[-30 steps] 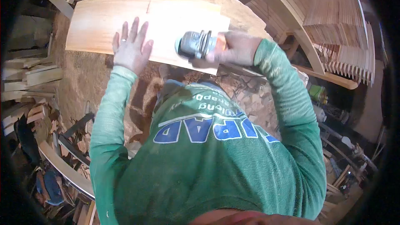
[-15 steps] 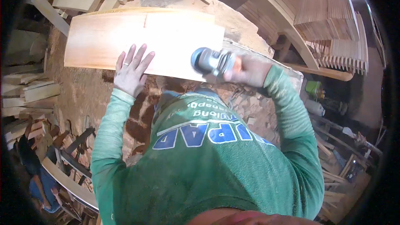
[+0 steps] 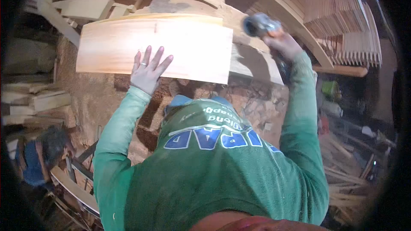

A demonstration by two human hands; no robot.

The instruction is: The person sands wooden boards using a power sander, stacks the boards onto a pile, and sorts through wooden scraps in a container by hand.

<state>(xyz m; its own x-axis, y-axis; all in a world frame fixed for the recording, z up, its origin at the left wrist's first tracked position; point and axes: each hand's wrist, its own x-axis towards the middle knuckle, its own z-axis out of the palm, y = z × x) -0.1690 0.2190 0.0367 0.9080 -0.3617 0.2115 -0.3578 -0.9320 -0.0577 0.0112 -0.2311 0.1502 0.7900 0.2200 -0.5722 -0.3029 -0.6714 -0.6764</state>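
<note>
A pale, wide wooden board [image 3: 195, 49] with a curved far edge lies in front of me on the workbench. My left hand [image 3: 147, 73] rests flat near its close edge, fingers spread. Off to the right, my right hand [image 3: 286, 45] is wrapped around a grey-and-orange handheld power tool [image 3: 258, 25]. This tool is held up beyond the board's right end, apart from it. Motion blur hides its exact kind and its working face.
Cut wooden pieces [image 3: 85, 8] lie at the back left. Stacked thin slats [image 3: 336, 6] stand at the back right beside a long curved beam [image 3: 295, 28]. Wood scraps [image 3: 47, 100] are piled at left. Another person [image 3: 36, 162] is low on the left.
My right hand has lifted the power tool from over the board's right part, away to the upper right. The board and my left hand appear slightly farther right in view.
</note>
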